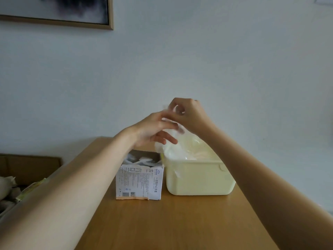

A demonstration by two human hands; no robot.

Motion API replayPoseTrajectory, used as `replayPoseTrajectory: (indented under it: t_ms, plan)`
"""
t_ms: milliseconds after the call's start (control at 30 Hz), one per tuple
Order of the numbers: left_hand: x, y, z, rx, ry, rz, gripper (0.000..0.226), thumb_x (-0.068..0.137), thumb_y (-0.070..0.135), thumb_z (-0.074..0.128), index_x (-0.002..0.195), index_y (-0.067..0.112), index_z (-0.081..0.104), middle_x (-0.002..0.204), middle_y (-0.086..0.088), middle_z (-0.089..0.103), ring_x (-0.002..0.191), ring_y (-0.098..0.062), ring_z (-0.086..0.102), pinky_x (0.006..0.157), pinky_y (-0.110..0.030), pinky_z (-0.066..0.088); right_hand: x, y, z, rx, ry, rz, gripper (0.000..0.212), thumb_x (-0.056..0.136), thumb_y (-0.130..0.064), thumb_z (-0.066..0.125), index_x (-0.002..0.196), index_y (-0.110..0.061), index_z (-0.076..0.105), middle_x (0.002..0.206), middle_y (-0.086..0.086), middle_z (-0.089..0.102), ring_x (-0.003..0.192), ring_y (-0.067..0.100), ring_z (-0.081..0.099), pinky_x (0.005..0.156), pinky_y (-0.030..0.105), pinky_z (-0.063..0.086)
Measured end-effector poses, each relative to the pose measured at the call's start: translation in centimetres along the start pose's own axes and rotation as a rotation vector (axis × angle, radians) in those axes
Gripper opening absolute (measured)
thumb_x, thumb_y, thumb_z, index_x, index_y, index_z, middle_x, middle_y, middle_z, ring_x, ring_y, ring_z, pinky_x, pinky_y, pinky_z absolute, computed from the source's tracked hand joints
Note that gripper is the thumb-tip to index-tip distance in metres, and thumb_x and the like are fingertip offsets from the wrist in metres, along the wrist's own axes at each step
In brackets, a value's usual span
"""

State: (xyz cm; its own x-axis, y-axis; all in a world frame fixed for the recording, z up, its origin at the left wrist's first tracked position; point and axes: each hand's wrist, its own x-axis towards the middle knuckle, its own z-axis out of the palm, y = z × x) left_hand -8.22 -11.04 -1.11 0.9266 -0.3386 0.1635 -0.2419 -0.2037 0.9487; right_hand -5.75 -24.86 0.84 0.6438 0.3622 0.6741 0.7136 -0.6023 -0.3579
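A clear disposable plastic glove (175, 141) hangs above a pale yellow plastic container (198, 179) on the wooden table (180, 222). My right hand (189, 114) pinches the glove's upper edge between thumb and fingers. My left hand (155, 129) also holds the upper part of the glove, its lower fingers stretched out against the film. A torn white cardboard box of disposable PVC gloves (140, 179) stands open just left of the container, touching it. The glove's lower part drapes over the container's top.
A white wall rises directly behind the table. A framed picture (59, 11) hangs at the upper left. Left of the table, lower down, lie a brown cardboard box (30, 165) and crumpled bags (10, 190).
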Motion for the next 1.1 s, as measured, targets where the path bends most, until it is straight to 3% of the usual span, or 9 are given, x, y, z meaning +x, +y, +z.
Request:
replayPoseTrajectory:
  t_ms: [167,300,433,533,633,767,867,1000,1100]
  plan:
    - [1.1,-2.2,-0.7,0.057,0.128,-0.106,0.024,0.092,0.033,0.056,0.082,0.011,0.057,0.055,0.004,0.043,0.036,-0.003,0.037,0.037,-0.013,0.030,0.0,2.1,-1.3,0.040,0.126,0.089,0.018,0.085,-0.023,0.068,0.074,-0.013,0.056,0.048,-0.002,0.040,0.040,0.009,0.033,0.044,0.016,0.027]
    - [2.7,-2.8,-1.8,0.428,0.297,-0.129,0.036,0.092,0.038,0.056,0.068,0.011,0.052,0.051,0.003,0.045,0.040,-0.008,0.038,0.041,-0.019,0.030,-1.1,6.6,-2.0,0.012,0.290,0.328,0.015,0.087,-0.023,0.065,0.085,-0.009,0.063,0.064,0.002,0.054,0.054,0.015,0.044,0.050,0.025,0.030]
    - [4.6,-3.1,-2.9,0.831,0.553,-0.165,0.029,0.096,0.034,0.046,0.082,0.013,0.059,0.078,-0.003,0.068,0.061,-0.019,0.060,0.062,-0.026,0.043,-3.6,12.0,-1.8,-0.116,0.236,0.578,0.020,0.089,-0.024,0.060,0.098,-0.006,0.064,0.098,0.013,0.067,0.090,0.030,0.061,0.066,0.028,0.038]
    - [6.1,-2.0,-1.1,0.949,0.643,0.065,0.020,0.094,0.031,0.048,0.103,0.016,0.057,0.102,-0.001,0.063,0.085,-0.023,0.061,0.069,-0.028,0.041,-4.4,14.3,-1.0,-0.220,0.119,0.706,0.022,0.091,-0.024,0.055,0.103,-0.006,0.062,0.108,0.016,0.065,0.099,0.033,0.059,0.071,0.030,0.040]
    - [7.4,-1.1,2.7,0.952,0.264,0.215,0.034,0.090,0.034,0.058,0.120,0.018,0.055,0.102,-0.001,0.058,0.090,-0.019,0.056,0.071,-0.024,0.037,-4.3,14.5,-0.4,-0.402,-0.064,0.752,0.024,0.094,-0.025,0.050,0.106,-0.006,0.058,0.111,0.016,0.062,0.101,0.034,0.059,0.075,0.032,0.043]
    - [8.6,-3.4,5.8,1.233,-0.391,-0.327,0.063,0.091,0.033,0.057,0.146,0.020,0.028,0.136,-0.008,0.050,0.109,-0.024,0.057,0.085,-0.028,0.046,-4.5,13.9,-0.2,-0.647,-0.303,0.671,0.027,0.098,-0.028,0.045,0.112,-0.007,0.055,0.115,0.011,0.060,0.105,0.030,0.058,0.076,0.030,0.040]
    - [9.3,-4.9,6.1,1.326,-0.427,-0.488,0.062,0.094,0.022,0.051,0.149,0.025,0.023,0.143,-0.009,0.044,0.119,-0.025,0.054,0.094,-0.030,0.045,-4.5,13.9,-0.8,-0.741,-0.411,0.615,0.032,0.098,-0.032,0.046,0.120,-0.008,0.048,0.119,0.010,0.057,0.110,0.028,0.056,0.082,0.032,0.042]
    - [9.9,-5.0,6.6,1.267,-0.462,-0.548,0.061,0.094,0.017,0.047,0.148,0.029,0.022,0.137,-0.011,0.047,0.080,-0.017,0.059,0.068,-0.024,0.048,-4.0,13.4,-0.9,-0.758,-0.344,0.302,0.034,0.095,-0.020,0.049,0.128,-0.011,0.043,0.129,0.010,0.044,0.121,0.028,0.040,0.094,0.037,0.039]
    - [10.1,-5.4,6.9,1.303,-0.487,-0.563,0.058,0.096,0.017,0.043,0.148,0.029,0.021,0.142,-0.006,0.040,0.107,-0.020,0.059,0.076,-0.025,0.047,-4.3,12.8,-0.7,-0.782,-0.291,0.003,0.028,0.096,-0.017,0.045,0.123,-0.017,0.052,0.127,0.004,0.044,0.117,0.024,0.038,0.094,0.034,0.035]
